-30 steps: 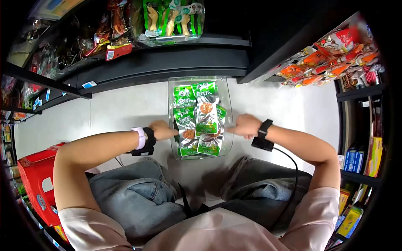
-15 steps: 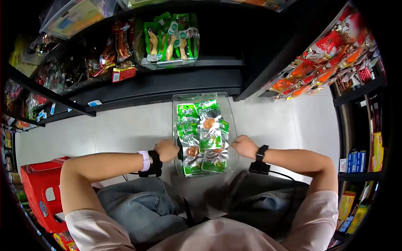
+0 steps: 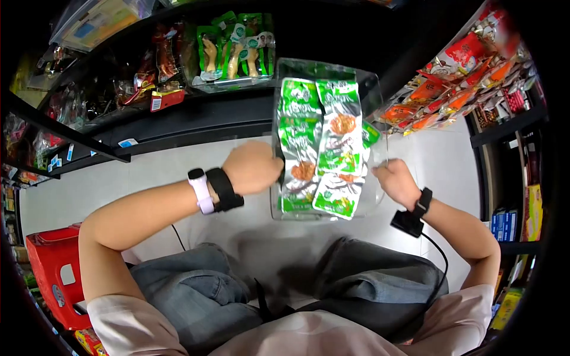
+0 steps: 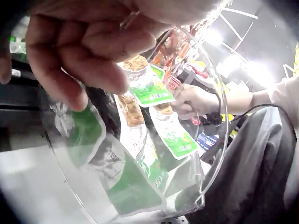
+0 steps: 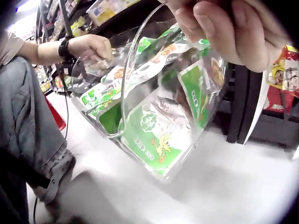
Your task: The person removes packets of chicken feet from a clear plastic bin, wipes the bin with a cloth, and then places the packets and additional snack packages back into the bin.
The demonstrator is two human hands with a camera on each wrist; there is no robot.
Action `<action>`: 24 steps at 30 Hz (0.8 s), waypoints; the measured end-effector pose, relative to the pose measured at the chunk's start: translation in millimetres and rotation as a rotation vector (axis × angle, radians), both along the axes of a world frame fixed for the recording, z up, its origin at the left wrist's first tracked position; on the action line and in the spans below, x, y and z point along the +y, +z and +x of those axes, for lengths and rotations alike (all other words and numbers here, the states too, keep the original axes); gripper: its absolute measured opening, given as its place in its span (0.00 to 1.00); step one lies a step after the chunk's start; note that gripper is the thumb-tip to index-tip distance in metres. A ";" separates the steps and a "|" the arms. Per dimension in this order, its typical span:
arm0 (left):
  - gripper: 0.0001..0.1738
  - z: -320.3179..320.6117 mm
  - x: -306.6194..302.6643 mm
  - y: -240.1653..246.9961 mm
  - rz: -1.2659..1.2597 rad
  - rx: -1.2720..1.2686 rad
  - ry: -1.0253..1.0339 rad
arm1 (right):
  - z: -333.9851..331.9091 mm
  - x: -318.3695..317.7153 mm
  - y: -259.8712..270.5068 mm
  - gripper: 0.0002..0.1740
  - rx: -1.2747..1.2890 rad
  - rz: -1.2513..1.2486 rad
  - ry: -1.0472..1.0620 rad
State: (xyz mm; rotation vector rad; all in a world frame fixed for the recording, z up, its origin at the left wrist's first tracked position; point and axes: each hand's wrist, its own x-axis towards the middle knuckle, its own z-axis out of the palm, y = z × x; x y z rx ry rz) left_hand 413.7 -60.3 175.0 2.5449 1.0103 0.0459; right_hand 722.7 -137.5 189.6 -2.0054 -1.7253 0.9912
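Note:
A clear plastic bin (image 3: 374, 204) filled with green-and-silver snack packets (image 3: 339, 155) is held up off the floor, its far end overlapping the dark shelf opening. My left hand (image 3: 254, 167) grips its left side wall, and my right hand (image 3: 399, 183) grips the right side at the rim. From the left wrist, curled fingers (image 4: 93, 51) show close over the bin's edge. In the right wrist view, fingers (image 5: 212, 23) bend over the rim, and the bin's underside shows tilted above the floor.
On the shelf, left of the bin, stands another clear bin of green chicken-foot packs (image 3: 234, 53). Red and orange snack bags (image 3: 433, 89) hang at the right. A red plastic stool-like object (image 3: 56, 276) stands at my left, and pale floor tiles (image 3: 178, 178) lie below.
The bin of packets has risen from the floor and moved forward and right toward the shelf. Both hands have travelled with it, gripping its sides.

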 end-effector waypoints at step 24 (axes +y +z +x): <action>0.19 32.7 84.5 4.9 -0.403 -0.413 0.547 | -37.3 2.4 -3.1 0.37 0.869 -0.942 -0.449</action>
